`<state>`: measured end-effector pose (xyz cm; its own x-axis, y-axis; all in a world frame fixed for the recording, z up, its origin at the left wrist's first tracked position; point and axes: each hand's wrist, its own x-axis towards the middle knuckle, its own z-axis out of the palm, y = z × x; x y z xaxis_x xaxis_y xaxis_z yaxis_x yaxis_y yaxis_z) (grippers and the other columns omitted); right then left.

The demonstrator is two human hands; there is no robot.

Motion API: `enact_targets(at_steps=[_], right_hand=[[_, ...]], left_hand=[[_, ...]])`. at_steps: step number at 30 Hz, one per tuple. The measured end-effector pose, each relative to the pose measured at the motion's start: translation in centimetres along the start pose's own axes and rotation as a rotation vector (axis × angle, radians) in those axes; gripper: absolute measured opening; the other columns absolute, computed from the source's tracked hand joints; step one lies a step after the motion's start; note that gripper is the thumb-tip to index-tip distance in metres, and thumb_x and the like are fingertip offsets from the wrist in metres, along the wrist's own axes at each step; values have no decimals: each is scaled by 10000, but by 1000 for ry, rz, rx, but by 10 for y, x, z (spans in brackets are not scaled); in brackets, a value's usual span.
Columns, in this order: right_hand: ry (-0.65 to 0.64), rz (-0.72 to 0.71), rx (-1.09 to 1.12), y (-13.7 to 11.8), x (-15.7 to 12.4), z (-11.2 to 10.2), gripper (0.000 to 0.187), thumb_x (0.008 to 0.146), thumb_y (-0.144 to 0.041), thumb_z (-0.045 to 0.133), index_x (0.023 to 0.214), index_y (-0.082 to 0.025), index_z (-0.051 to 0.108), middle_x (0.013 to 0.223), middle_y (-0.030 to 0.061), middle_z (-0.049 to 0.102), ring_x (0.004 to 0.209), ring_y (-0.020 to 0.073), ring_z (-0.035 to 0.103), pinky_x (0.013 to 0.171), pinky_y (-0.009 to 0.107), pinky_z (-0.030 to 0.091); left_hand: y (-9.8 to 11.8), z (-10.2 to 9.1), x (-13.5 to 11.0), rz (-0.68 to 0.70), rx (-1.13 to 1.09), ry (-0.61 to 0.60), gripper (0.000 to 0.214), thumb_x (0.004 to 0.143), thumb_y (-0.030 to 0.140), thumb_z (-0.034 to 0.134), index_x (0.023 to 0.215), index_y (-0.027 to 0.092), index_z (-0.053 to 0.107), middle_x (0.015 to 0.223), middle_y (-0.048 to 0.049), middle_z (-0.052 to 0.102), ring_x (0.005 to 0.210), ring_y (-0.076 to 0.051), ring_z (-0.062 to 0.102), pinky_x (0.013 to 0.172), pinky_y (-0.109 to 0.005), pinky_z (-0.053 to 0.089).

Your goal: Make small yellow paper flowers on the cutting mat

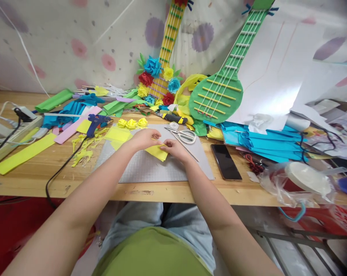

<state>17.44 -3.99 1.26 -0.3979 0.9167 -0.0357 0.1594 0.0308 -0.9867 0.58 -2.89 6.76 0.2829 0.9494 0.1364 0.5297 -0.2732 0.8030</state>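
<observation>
Over the grey cutting mat [138, 172], my left hand [145, 138] and my right hand [175, 148] meet at a piece of yellow crepe paper [158, 153]. Both hands have their fingers bent and closed on its upper edge; the paper hangs toward me. More yellow crepe paper sheets [118, 135] lie left of my left hand. Several yellow paper flowers [131, 123] sit in a row behind it. White-handled scissors [186, 137] rest just beyond my right hand, beside a roll of clear tape [173, 125] and a thin stick [190, 151].
A blue glue gun [95, 124] with a black cord lies left, among yellow scraps [83, 153]. A utility knife [173, 118] lies behind the mat. Green [216, 97] and yellow [169, 34] paper-covered instruments lean on the wall. To the right are a phone [226, 161] and a bagged tub [302, 178].
</observation>
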Motion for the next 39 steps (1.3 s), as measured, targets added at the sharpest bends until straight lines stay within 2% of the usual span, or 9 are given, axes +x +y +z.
enact_targets(at_steps=[4,9,11,18,25,28,31,35,39], right_hand=[[-36,-21,-14,-3,-3,-1,272,593,-403,638,663,-177,504,574,-46,511,519,78,450,474,204,342],[-96,-54,-22,-1,-3,-3,274,614,-421,622,681,-175,521,597,-50,501,528,72,432,482,201,325],[-132,-49,-39,0,-3,-3,278,615,-425,618,688,-173,528,599,-50,495,529,72,427,479,200,318],[-180,-36,-78,-4,-5,-6,273,607,-411,622,666,-167,516,576,-58,465,519,67,402,472,197,284],[-201,-26,-131,-9,-8,-7,272,621,-409,614,643,-164,498,563,-61,436,508,61,368,461,194,260],[-199,-32,-132,-8,-8,-8,271,621,-405,618,648,-161,503,569,-58,439,515,62,371,467,195,260],[-204,-64,-102,-6,-6,-9,268,635,-408,611,690,-160,526,609,-48,470,548,69,397,490,195,278],[-117,-148,-129,-2,-2,-5,306,678,-447,561,784,-161,578,712,-24,528,649,88,439,568,201,320],[-9,-172,-145,2,2,1,332,726,-466,480,747,-152,587,681,-22,515,634,86,422,565,200,315]], left_hand=[[15,2,7,33,362,-134,46,538,237,663,569,208,645,573,-11,614,578,-142,520,575,-222,331],[16,1,5,70,423,-285,177,585,369,620,679,224,662,641,-5,636,563,-125,495,539,-214,286],[14,2,4,83,454,-314,153,581,357,619,656,229,658,623,2,626,550,-121,477,530,-217,273],[6,0,3,85,426,-317,66,618,253,590,611,218,646,586,1,608,513,-120,447,532,-230,253],[-2,-1,-6,50,275,-305,148,612,349,603,611,207,643,555,13,595,492,-111,437,506,-224,255],[-2,1,-6,45,301,-326,159,624,345,590,579,200,633,531,12,587,489,-109,429,506,-226,247],[-4,1,-4,53,366,-262,183,641,360,575,589,193,628,539,-1,589,499,-112,429,512,-229,246],[-8,-1,-3,72,481,-225,216,700,361,504,699,186,632,647,-7,618,580,-120,483,529,-217,276],[-11,-1,0,62,485,-239,261,722,373,477,746,164,631,682,-4,625,622,-115,504,546,-207,305]])
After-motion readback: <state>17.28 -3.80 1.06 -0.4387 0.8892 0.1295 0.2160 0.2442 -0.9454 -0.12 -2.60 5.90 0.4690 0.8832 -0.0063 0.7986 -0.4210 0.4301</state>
